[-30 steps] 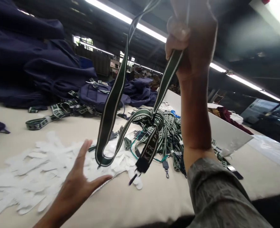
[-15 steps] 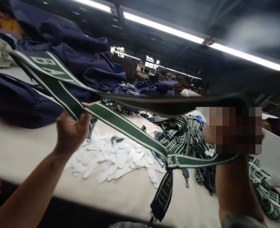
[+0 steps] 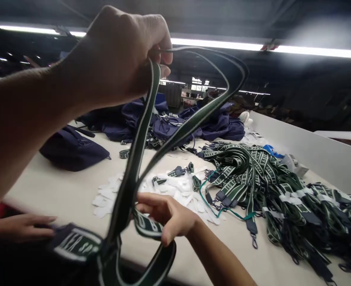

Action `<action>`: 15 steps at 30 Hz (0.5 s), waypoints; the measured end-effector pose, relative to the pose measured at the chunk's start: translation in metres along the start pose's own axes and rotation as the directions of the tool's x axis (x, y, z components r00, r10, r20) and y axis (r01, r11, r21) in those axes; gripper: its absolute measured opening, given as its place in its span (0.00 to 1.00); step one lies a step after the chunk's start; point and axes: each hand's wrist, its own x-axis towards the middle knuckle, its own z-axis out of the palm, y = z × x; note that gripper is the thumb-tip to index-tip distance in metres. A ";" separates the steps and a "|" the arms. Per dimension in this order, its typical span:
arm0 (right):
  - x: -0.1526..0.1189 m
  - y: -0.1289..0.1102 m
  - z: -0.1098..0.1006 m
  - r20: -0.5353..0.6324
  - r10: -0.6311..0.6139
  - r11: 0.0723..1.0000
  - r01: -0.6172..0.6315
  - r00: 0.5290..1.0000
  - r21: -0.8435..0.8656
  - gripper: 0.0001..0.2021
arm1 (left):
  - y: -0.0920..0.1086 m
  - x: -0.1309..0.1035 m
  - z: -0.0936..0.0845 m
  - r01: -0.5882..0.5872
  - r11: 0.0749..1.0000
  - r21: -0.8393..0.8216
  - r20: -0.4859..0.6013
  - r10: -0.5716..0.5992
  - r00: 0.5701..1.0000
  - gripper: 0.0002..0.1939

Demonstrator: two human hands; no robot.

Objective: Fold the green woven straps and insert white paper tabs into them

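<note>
**Green strap held high and low**

The left hand [image 3: 115, 59] is fisted around the green strap [image 3: 139, 143] overhead. The right hand [image 3: 166, 216] pinches the strap's lower loop above the table [image 3: 59, 190], beside white paper pieces [image 3: 178, 186].

Dark green strap [image 3: 139, 147] with white edge stripes and white lettering, matching green-and-white strap pile [image 3: 261, 174] at right, navy bags [image 3: 74, 149] upper left, white paper pieces [image 3: 175, 186] centre, beige table [image 3: 59, 186]

Three hands in view: left hand [image 3: 118, 55], right hand [image 3: 166, 216], one co-worker's hand [image 3: 26, 226]. One held green strap [image 3: 139, 147]. One heap of green straps [image 3: 270, 178], uncountable. One scatter of white paper pieces [image 3: 181, 188]. Two ceiling light strips [image 3: 282, 49].
</note>
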 end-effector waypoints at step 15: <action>-0.049 0.012 -0.004 -0.189 -0.194 0.910 0.249 0.963 0.331 0.14 | -0.067 -0.038 -0.033 -0.237 0.952 0.192 0.277 0.179 0.944 0.30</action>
